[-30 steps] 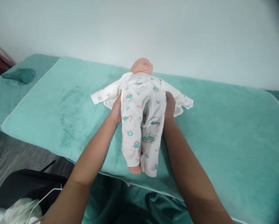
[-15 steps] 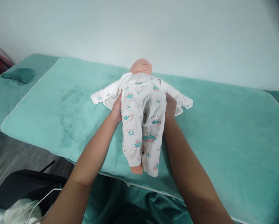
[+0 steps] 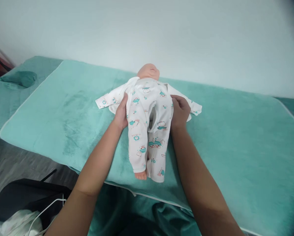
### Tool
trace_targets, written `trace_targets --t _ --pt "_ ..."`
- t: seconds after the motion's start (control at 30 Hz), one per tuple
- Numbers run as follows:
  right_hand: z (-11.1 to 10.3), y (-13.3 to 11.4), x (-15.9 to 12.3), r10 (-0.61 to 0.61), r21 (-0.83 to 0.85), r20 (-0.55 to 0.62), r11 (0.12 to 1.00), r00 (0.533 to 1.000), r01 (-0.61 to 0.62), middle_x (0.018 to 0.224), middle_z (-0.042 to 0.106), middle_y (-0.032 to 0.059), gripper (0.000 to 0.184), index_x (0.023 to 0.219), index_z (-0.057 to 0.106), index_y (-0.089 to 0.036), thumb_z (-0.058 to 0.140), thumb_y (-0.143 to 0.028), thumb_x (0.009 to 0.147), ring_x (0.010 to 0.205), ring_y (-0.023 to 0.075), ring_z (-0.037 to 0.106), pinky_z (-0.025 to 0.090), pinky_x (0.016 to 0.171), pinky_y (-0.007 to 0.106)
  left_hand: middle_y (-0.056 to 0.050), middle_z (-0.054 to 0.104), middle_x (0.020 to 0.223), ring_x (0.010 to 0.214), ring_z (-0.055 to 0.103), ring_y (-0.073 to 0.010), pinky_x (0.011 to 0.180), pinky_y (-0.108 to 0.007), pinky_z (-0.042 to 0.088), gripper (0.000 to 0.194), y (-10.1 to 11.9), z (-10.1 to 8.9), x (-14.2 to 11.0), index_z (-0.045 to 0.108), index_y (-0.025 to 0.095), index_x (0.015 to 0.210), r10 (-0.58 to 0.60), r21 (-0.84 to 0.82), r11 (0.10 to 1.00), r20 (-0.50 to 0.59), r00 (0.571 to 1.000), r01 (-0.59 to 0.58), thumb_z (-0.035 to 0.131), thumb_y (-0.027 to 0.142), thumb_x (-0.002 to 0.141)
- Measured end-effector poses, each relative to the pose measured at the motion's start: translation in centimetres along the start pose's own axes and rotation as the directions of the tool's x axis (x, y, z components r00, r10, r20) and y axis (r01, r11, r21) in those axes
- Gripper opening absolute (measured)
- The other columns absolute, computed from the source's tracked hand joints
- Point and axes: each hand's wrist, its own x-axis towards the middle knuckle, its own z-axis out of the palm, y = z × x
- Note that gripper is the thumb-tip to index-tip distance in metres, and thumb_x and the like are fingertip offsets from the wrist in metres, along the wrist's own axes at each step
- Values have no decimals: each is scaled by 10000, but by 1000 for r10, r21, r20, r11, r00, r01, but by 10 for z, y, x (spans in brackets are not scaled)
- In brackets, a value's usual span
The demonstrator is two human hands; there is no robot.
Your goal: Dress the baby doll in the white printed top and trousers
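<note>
A baby doll [image 3: 148, 71] lies on its back, dressed in printed white baby pants [image 3: 138, 123] drawn up to its chest. Beneath them a white baby top [image 3: 114, 95] spreads out, both sleeves stretched sideways. One doll foot [image 3: 140, 175] pokes from a pant leg; the other is not visible. My left hand [image 3: 121, 113] grips the pants' left side, thumb up, its other fingers hidden behind the fabric. On the opposite side my right hand [image 3: 181, 109] has curled fingers closed at the upper edge of the pants; its fingertips are partly hidden.
The doll rests on a green padded bed cover [image 3: 230, 141] with pale piping, against a white wall [image 3: 147, 29]. A face hole [image 3: 19, 79] lies at the far left. At lower left are a black chair or bag [image 3: 31, 193], crumpled pale cloth [image 3: 21, 223] and a white cable [image 3: 45, 209].
My right hand has shifted outward and its curled fingers now show above the pants' side. The doll's legs have moved slightly left and up. My left hand keeps nearly the same place.
</note>
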Motion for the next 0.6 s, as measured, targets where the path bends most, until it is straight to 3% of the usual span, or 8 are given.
trace_targets --t 0.1,0.27,0.37,0.47,0.6 --pt "1 -5 -2 -99 22 3 995 995 99 953 744 28 159 898 722 -212 596 -279 827 938 188 679 546 940 387 -99 719 1342 1389 584 -309 1231 -472 395 446 1 -6 -3 658 168 1334 95 29 995 9 995 -95 611 422 972" --pt "10 -23 9 -214 5 211 976 954 218 1113 739 37 190 1033 706 -238 586 -276 891 1068 202 686 522 1030 424 -102 739 1298 1351 616 -310 1200 -473 436 425 0 -12 3 679 154 1292 112 77 990 34 993 -115 613 416 964" --pt "29 -41 31 -218 -133 426 945 878 298 1128 730 44 183 1026 708 -234 599 -264 883 1094 220 666 504 1044 453 -114 759 1245 1305 649 -313 1167 -484 471 434 -1 -11 7 681 145 1280 73 136 988 3 997 -73 626 427 955" --pt "53 -61 53 -181 -287 583 866 792 409 1021 710 55 101 898 699 -202 633 -265 854 1016 232 647 495 1006 473 -122 775 1196 1265 672 -305 1139 -490 493 392 -2 -8 8 680 134 1260 91 190 979 -55 994 -79 635 374 954" --pt "78 -77 72 -24 -393 751 786 660 476 768 612 17 217 724 625 -185 781 -333 754 863 217 605 513 884 438 -118 774 1192 1256 675 -294 1131 -492 497 280 -2 -9 7 699 133 1158 157 278 952 -95 983 -125 639 318 957"
